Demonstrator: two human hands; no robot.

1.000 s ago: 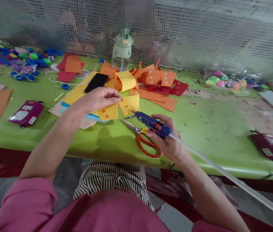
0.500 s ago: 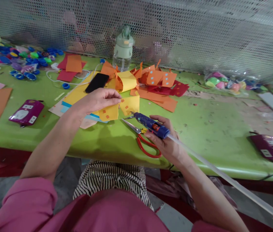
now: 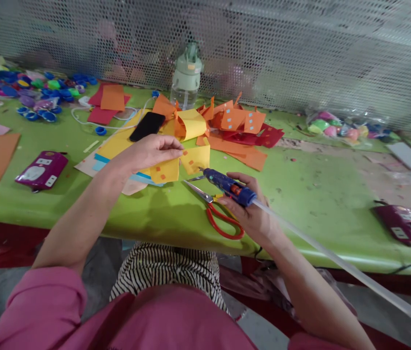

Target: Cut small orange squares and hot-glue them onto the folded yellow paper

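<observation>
Between the fingertips and thumb of my left hand [image 3: 160, 149] is a folded piece of yellow paper [image 3: 198, 158] with small orange squares on it. My right hand [image 3: 251, 209] is wrapped round a blue hot glue gun [image 3: 223, 183], whose tip is at the lower edge of the paper's right part; whether they touch I cannot tell. A long translucent glue stick [image 3: 329, 253] juts from the gun's back end. Scissors with red handles [image 3: 223, 222] lie on the green table just under the gun, blades slightly apart.
Behind my left hand are a black phone [image 3: 147, 126] and stacked coloured sheets. A water bottle [image 3: 186, 80] and orange paper pieces [image 3: 244, 119] stand at the back, before a perforated metal panel [image 3: 264, 48]. Purple power strips [image 3: 42, 170] lie at both sides.
Both hands, the yellow paper and the glue gun hold nearly the same places. The view has shifted very slightly.
</observation>
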